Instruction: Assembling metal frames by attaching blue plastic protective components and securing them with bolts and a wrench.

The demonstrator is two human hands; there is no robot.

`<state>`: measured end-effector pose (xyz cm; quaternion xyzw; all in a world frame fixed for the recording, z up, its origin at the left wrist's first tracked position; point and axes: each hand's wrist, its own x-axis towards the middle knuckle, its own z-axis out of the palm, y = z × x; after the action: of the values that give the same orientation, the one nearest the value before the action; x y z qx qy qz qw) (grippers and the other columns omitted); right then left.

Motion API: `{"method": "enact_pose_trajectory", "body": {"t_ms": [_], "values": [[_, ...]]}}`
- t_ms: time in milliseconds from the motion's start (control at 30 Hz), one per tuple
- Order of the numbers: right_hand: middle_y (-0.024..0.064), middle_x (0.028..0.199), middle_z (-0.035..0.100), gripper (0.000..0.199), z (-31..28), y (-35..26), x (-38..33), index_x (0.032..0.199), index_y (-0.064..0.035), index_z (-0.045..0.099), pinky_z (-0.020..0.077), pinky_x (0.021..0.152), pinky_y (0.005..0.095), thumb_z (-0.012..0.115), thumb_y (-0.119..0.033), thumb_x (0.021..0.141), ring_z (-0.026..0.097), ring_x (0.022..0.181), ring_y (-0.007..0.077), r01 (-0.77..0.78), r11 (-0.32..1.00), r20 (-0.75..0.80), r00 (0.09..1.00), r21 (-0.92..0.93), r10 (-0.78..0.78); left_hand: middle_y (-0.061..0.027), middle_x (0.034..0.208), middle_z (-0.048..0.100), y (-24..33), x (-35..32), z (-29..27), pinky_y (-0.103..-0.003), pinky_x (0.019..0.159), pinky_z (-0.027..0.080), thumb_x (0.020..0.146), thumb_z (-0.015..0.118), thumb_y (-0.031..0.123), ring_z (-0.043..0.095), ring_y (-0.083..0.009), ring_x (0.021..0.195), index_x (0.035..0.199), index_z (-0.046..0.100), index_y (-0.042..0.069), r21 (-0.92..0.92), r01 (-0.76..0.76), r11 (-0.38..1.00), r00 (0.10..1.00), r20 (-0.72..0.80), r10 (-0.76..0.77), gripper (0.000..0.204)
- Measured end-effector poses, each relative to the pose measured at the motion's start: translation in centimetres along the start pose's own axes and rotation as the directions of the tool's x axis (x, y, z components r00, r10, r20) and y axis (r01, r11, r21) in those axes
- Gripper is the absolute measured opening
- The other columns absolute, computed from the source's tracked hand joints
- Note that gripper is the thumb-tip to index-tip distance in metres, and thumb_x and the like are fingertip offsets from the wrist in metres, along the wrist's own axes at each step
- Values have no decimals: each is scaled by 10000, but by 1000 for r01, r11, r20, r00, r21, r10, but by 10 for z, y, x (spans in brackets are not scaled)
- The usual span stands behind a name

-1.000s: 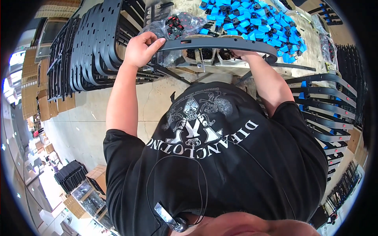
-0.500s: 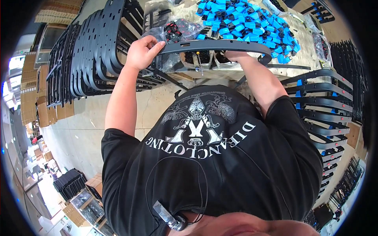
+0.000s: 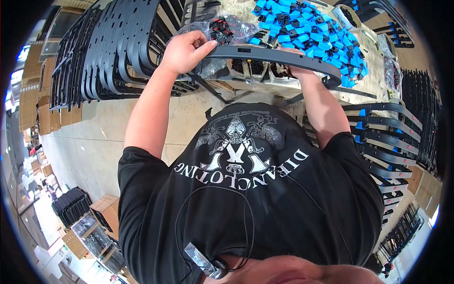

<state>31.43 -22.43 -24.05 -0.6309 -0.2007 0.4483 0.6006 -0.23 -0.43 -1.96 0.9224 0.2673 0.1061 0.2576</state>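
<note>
A long dark grey metal frame (image 3: 279,56) with slots and a rounded right corner lies across the front edge of the workbench. My left hand (image 3: 186,51) is closed round its left end, thumb along the top. My right hand (image 3: 301,72) is behind the bar on the right, beside an open box of small black parts (image 3: 280,71). The bar covers most of it, and its fingers cannot be made out clearly. A second box of small dark parts (image 3: 256,67) stands to the left, a thin metal tool with a yellow part (image 3: 249,71) in front of it.
Blue plastic pieces (image 3: 317,35) are heaped at the back of the workbench (image 3: 378,61). A clear bag (image 3: 243,31) holds black and red parts (image 3: 221,31). Similar grey frames (image 3: 127,38) stand stacked on the left; frames with blue pieces (image 3: 388,135) are stacked on the right.
My right hand has moved up from the box of black parts and further behind the bar. The bench and frame sit slightly further right in view; my left hand keeps its hold.
</note>
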Motion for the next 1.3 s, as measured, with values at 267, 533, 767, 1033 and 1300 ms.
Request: {"method": "enact_pose_trajectory", "body": {"t_ms": [267,533,767,1033,1300], "values": [[119,930,738,274,24,-6,5,1132,-51,702,532,798,451,615,-213,929,702,920,317,245,-81,257,944,-966,-206,-89,674,641,2,-1,-2,-387,600,482,874,693,512,628,-273,648,860,703,72,7,8,1000,1000,16,-8,440],[213,1506,473,705,9,25,12,1492,-112,471,366,1154,476,671,-354,861,445,1395,372,81,35,85,988,-996,130,-94,692,654,4,-1,-2,-385,619,496,867,699,521,638,-274,662,884,709,63,-18,33,999,999,41,-33,458],[166,1389,586,486,5,14,14,1341,-86,591,442,1071,483,604,-317,914,548,1284,361,229,-139,210,968,-963,140,-92,697,659,-1,-1,0,-387,619,496,869,688,531,644,-275,669,904,718,69,-14,32,999,999,27,-31,464],[178,1258,650,338,-14,24,21,1258,-90,618,499,987,465,508,-184,953,610,1185,344,271,-154,284,957,-950,-68,-95,700,657,-2,-1,-2,-391,625,496,871,678,545,643,-277,676,913,719,68,5,18,1000,999,27,-18,480],[179,1211,674,340,-3,40,19,1231,-118,645,515,930,483,552,-244,929,650,1108,355,287,-154,324,870,-946,-371,-93,701,654,-3,-1,0,-394,620,492,873,671,555,640,-277,673,905,715,75,7,19,1000,999,36,-20,483]]}}
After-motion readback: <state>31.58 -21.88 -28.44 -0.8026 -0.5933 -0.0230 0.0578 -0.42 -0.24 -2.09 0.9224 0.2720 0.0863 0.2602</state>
